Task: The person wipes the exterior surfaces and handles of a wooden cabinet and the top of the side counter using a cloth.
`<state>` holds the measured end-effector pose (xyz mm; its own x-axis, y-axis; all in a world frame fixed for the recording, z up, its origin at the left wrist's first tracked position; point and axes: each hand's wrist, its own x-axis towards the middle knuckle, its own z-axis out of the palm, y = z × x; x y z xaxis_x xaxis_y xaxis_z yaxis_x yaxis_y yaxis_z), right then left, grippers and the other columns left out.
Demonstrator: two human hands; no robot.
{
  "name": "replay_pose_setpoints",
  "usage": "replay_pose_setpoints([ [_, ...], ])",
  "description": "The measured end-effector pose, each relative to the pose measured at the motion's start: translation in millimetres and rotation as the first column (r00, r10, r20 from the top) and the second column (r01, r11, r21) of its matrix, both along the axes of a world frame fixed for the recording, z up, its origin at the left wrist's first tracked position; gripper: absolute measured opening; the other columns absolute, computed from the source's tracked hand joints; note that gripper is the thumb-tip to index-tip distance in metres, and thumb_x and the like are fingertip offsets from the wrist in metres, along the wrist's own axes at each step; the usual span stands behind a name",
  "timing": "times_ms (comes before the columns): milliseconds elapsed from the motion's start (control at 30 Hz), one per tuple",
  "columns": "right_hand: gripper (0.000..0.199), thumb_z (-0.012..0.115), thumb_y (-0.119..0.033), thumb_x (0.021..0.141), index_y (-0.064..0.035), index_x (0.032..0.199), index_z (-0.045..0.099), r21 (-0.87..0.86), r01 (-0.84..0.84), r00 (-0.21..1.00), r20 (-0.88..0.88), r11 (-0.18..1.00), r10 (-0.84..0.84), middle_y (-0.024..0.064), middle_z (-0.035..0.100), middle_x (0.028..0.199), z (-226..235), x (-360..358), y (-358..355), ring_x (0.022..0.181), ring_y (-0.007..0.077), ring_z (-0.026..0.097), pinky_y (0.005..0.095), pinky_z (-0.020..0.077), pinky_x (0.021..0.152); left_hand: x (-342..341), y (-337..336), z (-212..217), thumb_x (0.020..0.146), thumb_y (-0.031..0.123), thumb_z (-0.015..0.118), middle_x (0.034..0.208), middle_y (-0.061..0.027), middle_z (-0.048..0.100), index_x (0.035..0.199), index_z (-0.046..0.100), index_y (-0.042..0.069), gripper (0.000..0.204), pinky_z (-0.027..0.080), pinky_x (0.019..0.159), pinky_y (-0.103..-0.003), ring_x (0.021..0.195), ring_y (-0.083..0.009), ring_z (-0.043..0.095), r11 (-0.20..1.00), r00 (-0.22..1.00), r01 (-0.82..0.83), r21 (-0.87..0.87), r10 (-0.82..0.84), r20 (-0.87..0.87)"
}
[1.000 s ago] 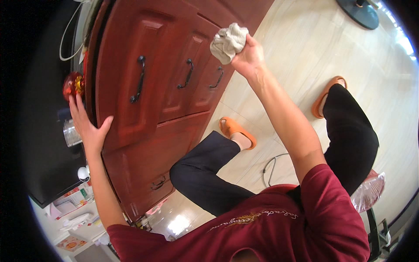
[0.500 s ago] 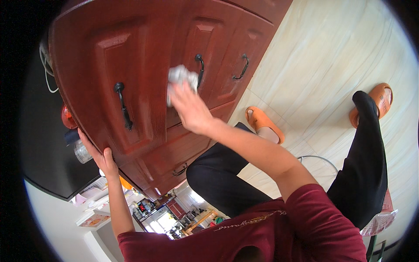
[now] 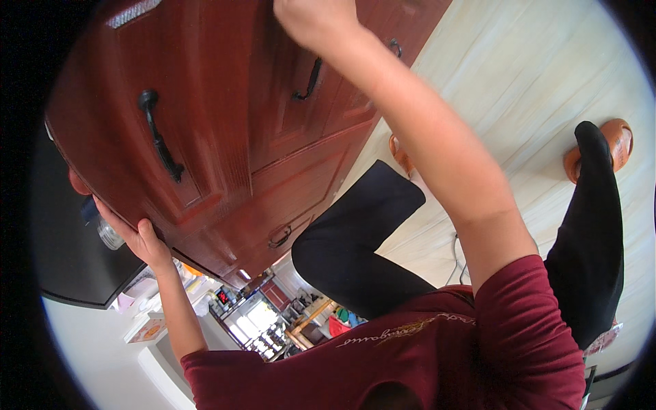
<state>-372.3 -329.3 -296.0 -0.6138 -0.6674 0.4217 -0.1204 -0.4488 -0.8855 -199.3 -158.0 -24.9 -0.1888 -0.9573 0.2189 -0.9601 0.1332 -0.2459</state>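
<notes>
My left hand [image 3: 140,239] grips the edge of a dark red wooden cabinet [image 3: 219,137]. Its thumb lies on the front and its fingers reach over toward the black top. At the upper edge of the picture, my right hand [image 3: 316,20] is bent at the wrist over the panelled front. The frame cuts off its fingers, so whatever they hold is hidden. Just below that hand is a black door handle [image 3: 309,80]; a second handle [image 3: 161,137] is on the panel to the left.
Beside my left hand, a clear jar [image 3: 109,234] stands on the black top [image 3: 75,263]. Another handle [image 3: 279,236] is on the lower panel. My black-trousered leg [image 3: 362,273] is bent close to the cabinet. An orange slipper [image 3: 618,143] is on the pale floor [image 3: 492,75].
My right hand has moved up to the picture's edge, and the white cloth it was pressing on the cabinet has left view. My left hand stays on the edge; the whole view has shifted slightly.
</notes>
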Motion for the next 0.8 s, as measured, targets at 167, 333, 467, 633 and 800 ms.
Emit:
replay_pose_setpoints([
  [167,0.033,0.054,-0.013,0.072,-0.0010,0.103,0.056,0.080,-0.505,0.833,-0.214,0.859,0.510,0.0155,0.037,0.136,-1.7,67.2,128.6,0.117,0.0363,0.039,0.0456,0.0314,0.099,8.5,-1.1,-3.9,0.089,0.043,0.046,0.145,-0.0125,0.027,0.142,0.020,0.007,0.069,0.021,0.108,-0.038,0.131,-0.0278,0.029,0.999,1.000,0.022,-0.034,-0.021,0.003],
  [333,0.044,0.052,-0.015,0.076,-0.0086,0.119,0.054,-0.061,-0.768,0.581,-0.487,0.638,0.652,0.0072,0.046,0.129,-28.1,125.4,217.1,0.128,0.0257,0.033,0.0428,0.0253,0.107,10.9,-0.7,1.3,0.090,0.042,0.047,0.144,-0.0123,0.029,0.142,0.021,0.008,0.068,0.026,0.106,-0.038,0.130,-0.0278,0.032,0.998,0.999,0.029,-0.050,-0.028,0.022],
  [467,0.049,0.051,-0.013,0.077,-0.0102,0.126,0.050,-0.067,-0.769,0.563,-0.544,0.636,0.623,0.0032,0.045,0.132,-49.6,119.5,202.0,0.128,0.0207,0.034,0.0419,0.0225,0.109,21.8,2.2,-0.2,0.086,0.052,0.046,0.141,-0.0100,0.034,0.141,0.024,0.014,0.070,0.031,0.105,-0.039,0.127,-0.0280,0.037,0.997,0.998,0.003,-0.082,0.003,0.070],
  [633,0.034,0.060,-0.007,0.069,0.0036,0.101,0.053,0.148,-0.569,0.805,-0.099,0.809,0.584,0.0222,0.028,0.140,-10.2,77.4,150.6,0.122,0.0399,0.037,0.0467,0.0310,0.100,17.8,1.5,0.3,0.086,0.051,0.046,0.139,-0.0103,0.036,0.141,0.024,0.014,0.071,0.033,0.104,-0.039,0.124,-0.0285,0.039,0.994,0.993,-0.014,-0.106,0.026,0.111],
  [800,0.028,0.055,-0.005,0.070,0.0115,0.093,0.051,0.206,-0.669,0.706,-0.123,0.714,0.697,0.0404,0.020,0.134,-5.6,107.2,181.8,0.119,0.0496,0.034,0.0491,0.0290,0.101,18.6,-1.2,2.0,0.085,0.050,0.046,0.139,-0.0108,0.036,0.141,0.024,0.014,0.070,0.034,0.103,-0.040,0.124,-0.0288,0.039,0.995,0.993,0.004,-0.099,0.008,0.116],
])
